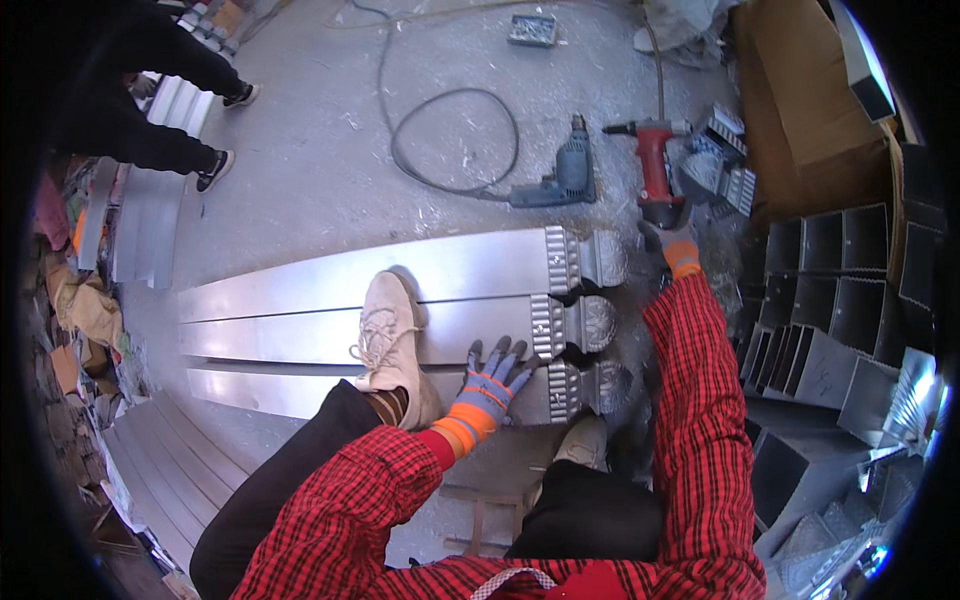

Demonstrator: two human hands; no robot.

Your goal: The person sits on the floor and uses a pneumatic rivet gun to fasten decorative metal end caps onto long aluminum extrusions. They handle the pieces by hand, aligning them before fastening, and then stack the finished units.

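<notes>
Three long silver metal posts (pixel 470 265) lie side by side on the floor, their right ends fitted with ribbed collars (pixel 541 327) and rounded ornamental caps (pixel 600 322). My left hand (pixel 492 383), in a grey and orange glove, rests flat with fingers spread on the nearer posts, just left of the collars. Off to the right, my gloved right hand (pixel 672 243) is closed at the base of a red rivet gun (pixel 655 165) with a hose at its top; some fingers are hidden. A blue-grey corded drill (pixel 563 175) lies left of that gun.
My left shoe (pixel 390 325) stands on the posts. A looped cable (pixel 455 92) and a small box of fasteners (pixel 533 30) lie farther off. Stacked square tubes (pixel 830 255) and cardboard (pixel 810 90) line the right. Another person's legs (pixel 165 110) are at upper left.
</notes>
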